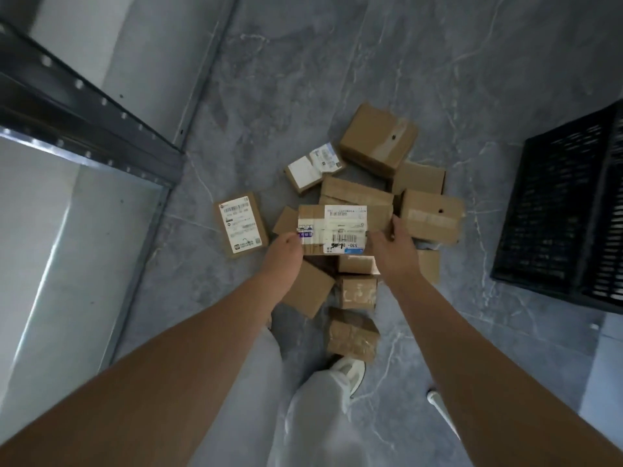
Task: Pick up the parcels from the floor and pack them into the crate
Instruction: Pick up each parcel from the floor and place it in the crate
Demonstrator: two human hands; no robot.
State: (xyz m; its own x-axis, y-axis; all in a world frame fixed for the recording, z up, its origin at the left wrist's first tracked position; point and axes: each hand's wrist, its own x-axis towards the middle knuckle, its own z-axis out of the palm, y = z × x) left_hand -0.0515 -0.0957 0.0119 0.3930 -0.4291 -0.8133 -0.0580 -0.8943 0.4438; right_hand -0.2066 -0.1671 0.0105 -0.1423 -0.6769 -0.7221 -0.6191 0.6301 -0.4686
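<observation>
Head view: I see left hand [285,251] and right hand [391,242] gripping the labelled parcel [344,227] by its ends, left of the black crate [566,214].

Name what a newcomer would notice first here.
Centre frame, the left hand and right hand grip the ends of a labelled parcel over a heap of brown parcels on the grey floor. A black crate stands at the right edge, apart from the heap. One flat parcel lies alone to the left.
</observation>
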